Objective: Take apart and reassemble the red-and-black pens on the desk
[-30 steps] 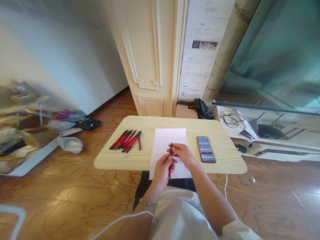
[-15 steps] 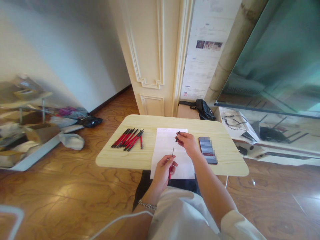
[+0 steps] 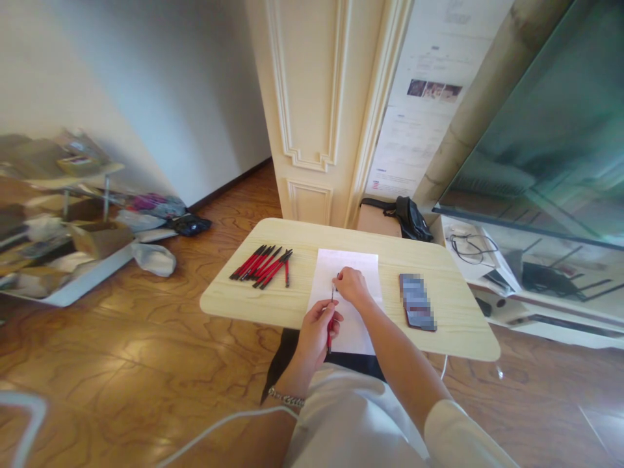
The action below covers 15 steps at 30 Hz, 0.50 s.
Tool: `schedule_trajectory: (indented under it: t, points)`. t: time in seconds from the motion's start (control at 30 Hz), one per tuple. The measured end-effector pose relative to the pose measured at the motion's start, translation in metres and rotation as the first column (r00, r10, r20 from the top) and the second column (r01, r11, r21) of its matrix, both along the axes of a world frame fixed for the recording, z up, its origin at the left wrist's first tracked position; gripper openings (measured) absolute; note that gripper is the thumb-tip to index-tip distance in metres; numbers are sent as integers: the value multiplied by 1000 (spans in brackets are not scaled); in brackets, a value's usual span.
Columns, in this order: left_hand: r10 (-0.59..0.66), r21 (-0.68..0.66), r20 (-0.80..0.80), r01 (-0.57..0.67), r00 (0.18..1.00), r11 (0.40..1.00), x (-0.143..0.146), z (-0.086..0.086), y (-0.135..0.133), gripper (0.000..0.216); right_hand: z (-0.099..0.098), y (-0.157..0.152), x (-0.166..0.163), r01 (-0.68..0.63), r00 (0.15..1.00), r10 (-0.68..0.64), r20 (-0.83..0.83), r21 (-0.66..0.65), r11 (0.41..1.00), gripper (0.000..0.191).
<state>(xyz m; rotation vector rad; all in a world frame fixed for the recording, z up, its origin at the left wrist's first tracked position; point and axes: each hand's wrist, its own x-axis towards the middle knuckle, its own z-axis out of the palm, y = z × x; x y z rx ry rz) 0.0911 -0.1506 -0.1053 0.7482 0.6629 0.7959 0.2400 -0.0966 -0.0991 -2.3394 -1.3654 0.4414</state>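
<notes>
My left hand is closed around a red pen, with a thin refill sticking up out of it. Just above, my right hand pinches a small black pen part at the refill's upper end; the fingers mostly cover it. Whether the part touches the refill I cannot tell. Beneath both hands lies a white sheet of paper. To the left, several red pens with black ends rest in a loose pile.
A phone lies right of the paper on the pale wooden table. A white cable crosses below my left forearm. Behind the table stand a cream door panel and a black bag.
My right hand has moved down and left, bringing the black pen part to the top of the refill. My left hand keeps hold of the red pen. The view has shifted slightly.
</notes>
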Motion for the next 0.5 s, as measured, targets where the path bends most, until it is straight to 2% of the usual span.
schedule_trajectory:
  t: [0.1,0.23,0.37,0.43,0.5]
  points:
    - [3,0,2,-3,1000,1000,0,0,1,31,2,-2,2,-5,999,6,-35,41,999,19]
    - [4,7,-1,-4,1000,1000,2,1,1,32,9,-17,8,20,977,26,-209,214,977,30]
    - [-10,16,-1,10,1000,1000,6,2,-1,31,13,-47,4,-44,838,205,-506,311,949,37]
    - [-25,25,5,25,1000,999,8,2,-3,31,13,-60,0,-60,770,264,-581,346,936,33]
    - [-44,31,8,44,999,999,11,2,-6,31,13,-67,-1,-25,739,262,-620,363,931,29]
